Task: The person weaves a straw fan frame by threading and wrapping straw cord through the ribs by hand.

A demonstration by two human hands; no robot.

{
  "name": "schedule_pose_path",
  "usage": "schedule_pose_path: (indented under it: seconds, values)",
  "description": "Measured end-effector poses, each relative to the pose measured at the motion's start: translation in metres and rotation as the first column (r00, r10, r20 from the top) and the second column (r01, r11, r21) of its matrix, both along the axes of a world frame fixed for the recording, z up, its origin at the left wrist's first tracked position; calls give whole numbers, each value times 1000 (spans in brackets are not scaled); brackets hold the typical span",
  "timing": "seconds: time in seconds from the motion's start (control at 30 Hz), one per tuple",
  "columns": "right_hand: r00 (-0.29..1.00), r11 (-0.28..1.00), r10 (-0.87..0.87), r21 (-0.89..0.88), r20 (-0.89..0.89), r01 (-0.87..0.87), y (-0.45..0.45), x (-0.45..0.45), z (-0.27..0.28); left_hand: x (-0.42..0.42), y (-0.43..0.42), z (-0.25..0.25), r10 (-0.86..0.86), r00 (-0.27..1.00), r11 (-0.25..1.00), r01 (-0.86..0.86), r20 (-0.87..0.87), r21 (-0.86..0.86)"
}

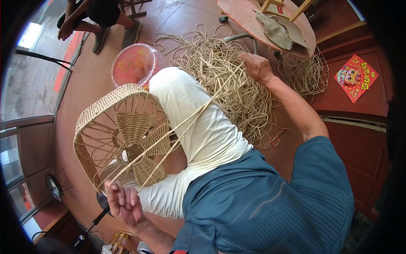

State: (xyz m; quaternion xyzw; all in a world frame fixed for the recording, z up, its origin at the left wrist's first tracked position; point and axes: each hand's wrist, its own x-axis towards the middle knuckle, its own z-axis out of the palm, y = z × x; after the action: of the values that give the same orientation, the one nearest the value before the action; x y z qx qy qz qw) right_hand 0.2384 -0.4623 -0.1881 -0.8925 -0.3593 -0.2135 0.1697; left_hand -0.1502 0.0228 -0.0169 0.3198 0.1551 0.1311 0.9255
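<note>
A partly woven rope basket (101, 101) rests tilted against my legs, with a corded rim, wire ribs and woven wedge panels around its centre. My left hand (124, 203) is at its near edge, its fingers curled on the twisted rope (192, 116). Two strands of this rope stretch taut from the basket across my thigh. Up and to the right, my right hand (257, 67) grips the other end, above a big loose heap of rope (220, 63). My right fingertips are partly hidden.
A pink plastic-covered round tub (134, 65) stands beyond my knee. Red-handled scissors (275, 139) lie beside the heap. A round table (241, 19) with a cap (275, 31) is at top right, a wire-framed rope bundle (304, 72) under it. Another person's legs (127, 25) are top left.
</note>
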Motion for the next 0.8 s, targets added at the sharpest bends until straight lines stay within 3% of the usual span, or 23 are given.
schedule_pose_path:
  seconds: [0.3, 0.5, 0.63, 0.67, 0.8]
  values:
    - [998, 996, -51, -67, 26, 53, -25, 20, -3, -55, 48, 12, 257, 966, 966, -256, -19, 33]
    - [946, 957, -265, 72, -186, 282, -21, 27, -8, -86, 76, 11, 411, 912, 912, -411, -1, 10]
    - [854, 789, -412, 344, -319, 509, -25, 33, -12, -116, 99, 10, 461, 887, 885, -462, 29, 62]
    - [814, 756, -404, 348, -418, 554, -25, 29, -12, -124, 104, 12, 466, 884, 882, -467, 34, 67]
    - [790, 807, -293, 304, -539, 507, -22, 7, -40, -162, 137, 17, 608, 794, 788, -599, -26, 145]
